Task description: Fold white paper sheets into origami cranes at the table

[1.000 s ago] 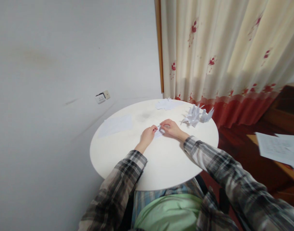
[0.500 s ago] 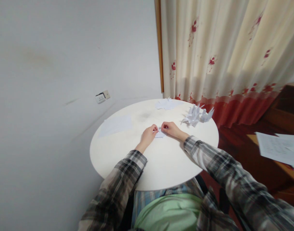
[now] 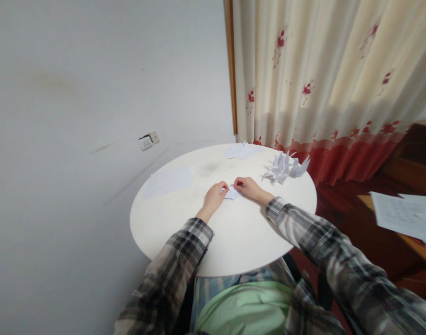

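A small folded piece of white paper [image 3: 231,193] lies on the round white table [image 3: 246,237] between my two hands. My left hand [image 3: 215,195] pinches its left side between thumb and fingers. From the other side, my right hand [image 3: 246,186] has its fingers closed at the paper's upper right edge. The fingers cover parts of the paper, so its full shape is hidden. Beyond my right hand, a cluster of pointed folded paper pieces [image 3: 280,168] stands near the table's right edge.
Flat white sheets [image 3: 167,182] lie on the table's left side. More paper [image 3: 240,151] rests at the far edge. A wall with a socket [image 3: 145,143] borders the left, a floral curtain [image 3: 303,70] the back. Written sheets [image 3: 401,216] lie on wooden furniture at right.
Both hands stay almost in place over the folded paper. The fingers shift only very slightly.
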A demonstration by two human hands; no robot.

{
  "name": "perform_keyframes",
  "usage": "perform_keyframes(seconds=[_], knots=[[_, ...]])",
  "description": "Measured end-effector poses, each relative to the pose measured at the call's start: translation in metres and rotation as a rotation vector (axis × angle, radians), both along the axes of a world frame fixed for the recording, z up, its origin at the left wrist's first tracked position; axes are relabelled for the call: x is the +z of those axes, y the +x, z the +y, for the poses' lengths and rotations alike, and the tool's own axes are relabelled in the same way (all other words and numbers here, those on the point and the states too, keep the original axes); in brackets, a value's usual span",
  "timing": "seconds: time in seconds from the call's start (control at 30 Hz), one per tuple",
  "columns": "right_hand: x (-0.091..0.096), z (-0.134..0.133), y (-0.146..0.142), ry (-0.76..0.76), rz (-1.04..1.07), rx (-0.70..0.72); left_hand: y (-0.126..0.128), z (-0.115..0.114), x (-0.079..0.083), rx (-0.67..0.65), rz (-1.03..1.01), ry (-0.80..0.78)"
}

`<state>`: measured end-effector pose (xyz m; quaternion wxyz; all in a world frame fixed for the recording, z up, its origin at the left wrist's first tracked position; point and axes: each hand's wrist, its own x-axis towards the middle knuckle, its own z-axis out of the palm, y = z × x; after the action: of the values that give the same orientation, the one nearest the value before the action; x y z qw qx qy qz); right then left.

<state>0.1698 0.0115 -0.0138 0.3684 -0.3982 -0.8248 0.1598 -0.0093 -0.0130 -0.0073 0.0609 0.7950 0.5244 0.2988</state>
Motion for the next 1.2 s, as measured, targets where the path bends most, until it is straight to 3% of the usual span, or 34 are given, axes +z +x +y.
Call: perform_keyframes(seconds=[0.2, 0.37, 0.8, 1.2], knots=[[-0.002, 0.003, 0.002, 0.021, -0.035, -0.058, 0.004, -0.001, 0.000, -0.134, -0.022, 0.117], [-0.004, 0.005, 0.005, 0.030, -0.052, -0.150, 0.007, -0.004, 0.000, -0.298, 0.089, 0.036], [-0.012, 0.014, 0.007, 0.089, -0.161, -0.166, 0.005, 0.001, -0.004, -0.308, 0.134, -0.012], [-0.010, 0.014, 0.004, 0.112, -0.189, -0.101, 0.003, 0.004, -0.008, -0.326, -0.038, 0.011]])
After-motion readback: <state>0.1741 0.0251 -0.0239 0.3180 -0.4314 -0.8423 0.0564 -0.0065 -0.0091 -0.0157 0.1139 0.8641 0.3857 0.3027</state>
